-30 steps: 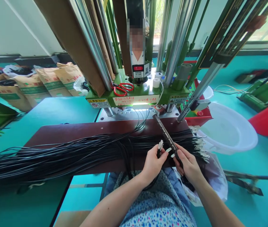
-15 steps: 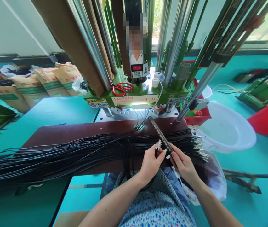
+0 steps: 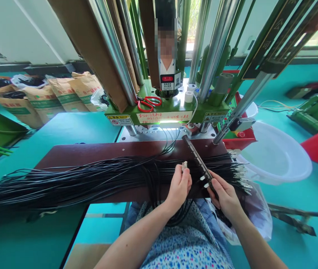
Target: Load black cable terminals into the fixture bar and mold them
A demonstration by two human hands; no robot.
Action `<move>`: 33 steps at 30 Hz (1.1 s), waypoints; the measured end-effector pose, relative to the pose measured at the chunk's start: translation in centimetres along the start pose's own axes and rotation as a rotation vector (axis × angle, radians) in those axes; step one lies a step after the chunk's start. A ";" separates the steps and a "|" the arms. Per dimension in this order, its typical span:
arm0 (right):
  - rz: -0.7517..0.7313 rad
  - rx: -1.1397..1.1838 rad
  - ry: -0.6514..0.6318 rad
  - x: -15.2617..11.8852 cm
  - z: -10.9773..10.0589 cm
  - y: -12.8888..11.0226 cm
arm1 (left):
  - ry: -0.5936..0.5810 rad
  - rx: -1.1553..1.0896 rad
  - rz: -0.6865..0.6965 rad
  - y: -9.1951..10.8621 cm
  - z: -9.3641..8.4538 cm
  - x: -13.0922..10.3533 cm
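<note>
In the head view, the left hand (image 3: 179, 186) pinched a few black wires with metal terminals (image 3: 184, 166) just in front of the brown board (image 3: 91, 154). Beside it, the right hand (image 3: 224, 195) gripped a long black bar (image 3: 199, 162) angled over the wire bundle (image 3: 91, 181) lying across that board.
</note>
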State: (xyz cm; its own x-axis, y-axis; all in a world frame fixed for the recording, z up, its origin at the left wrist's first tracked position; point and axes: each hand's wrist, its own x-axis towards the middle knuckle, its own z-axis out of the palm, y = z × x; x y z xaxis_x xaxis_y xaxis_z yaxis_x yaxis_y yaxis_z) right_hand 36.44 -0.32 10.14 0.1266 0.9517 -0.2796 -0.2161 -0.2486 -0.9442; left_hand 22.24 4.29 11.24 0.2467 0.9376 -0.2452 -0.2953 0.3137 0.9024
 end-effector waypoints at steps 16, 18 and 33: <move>0.039 -0.038 -0.064 -0.3 -0.3 -0.3 | -0.035 0.063 -0.193 0.5 0.1 0.2; 0.039 -0.038 -0.050 -0.3 -0.4 -0.2 | -0.029 0.067 -0.196 0.6 0.2 0.2; -0.093 -0.309 -0.152 0.0 -1.1 0.9 | -0.015 0.097 -0.120 0.2 0.1 0.3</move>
State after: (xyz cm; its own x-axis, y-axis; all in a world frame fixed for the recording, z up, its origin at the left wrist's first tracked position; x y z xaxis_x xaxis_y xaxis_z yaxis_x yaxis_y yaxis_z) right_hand 37.31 -0.74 9.10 -0.0182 0.9830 -0.1826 0.0959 -0.1801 -0.9790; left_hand 22.38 4.63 11.35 0.2889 0.8918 -0.3482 -0.1726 0.4063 0.8973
